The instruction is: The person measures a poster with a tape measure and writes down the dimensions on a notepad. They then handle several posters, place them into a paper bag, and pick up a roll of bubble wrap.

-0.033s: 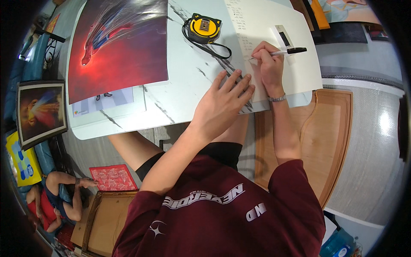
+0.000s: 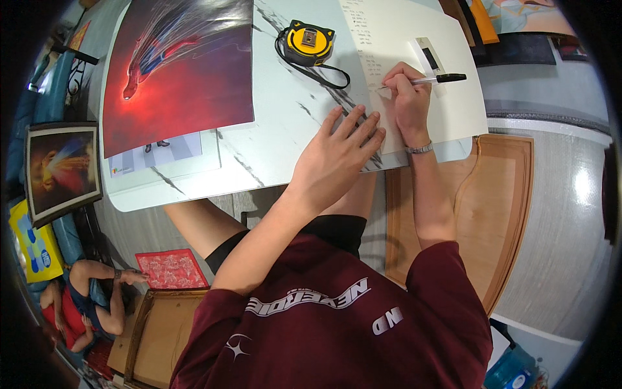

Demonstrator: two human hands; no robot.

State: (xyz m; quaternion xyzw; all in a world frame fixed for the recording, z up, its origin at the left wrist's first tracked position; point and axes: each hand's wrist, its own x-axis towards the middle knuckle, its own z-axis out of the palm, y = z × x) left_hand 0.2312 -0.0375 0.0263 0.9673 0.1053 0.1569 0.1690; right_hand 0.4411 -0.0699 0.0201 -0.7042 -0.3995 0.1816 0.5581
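My right hand (image 2: 409, 94) grips a pen (image 2: 424, 80) with a clear barrel and a black cap on its back end. Its tip rests on a large cream sheet of paper (image 2: 457, 107), near the lower end of a column of small handwriting. My left hand (image 2: 343, 146) lies flat with spread fingers, its fingertips at the sheet's left edge. Beyond that hand is a yellow and black tape measure (image 2: 310, 44) with cat-like ears and a black wrist strap. A white block with a dark face (image 2: 429, 55) sits on the sheet past the pen.
A glossy red poster (image 2: 188, 71) covers the left of the marble-patterned table (image 2: 259, 155), over a smaller print (image 2: 155, 155). Framed picture (image 2: 63, 170) and bare frame (image 2: 162, 337) stand at left, near a seated person (image 2: 84, 311). A wooden panel (image 2: 486, 188) lies right of my arm.
The pen and my right fingers have shifted very slightly to the right. My left hand stays in place.
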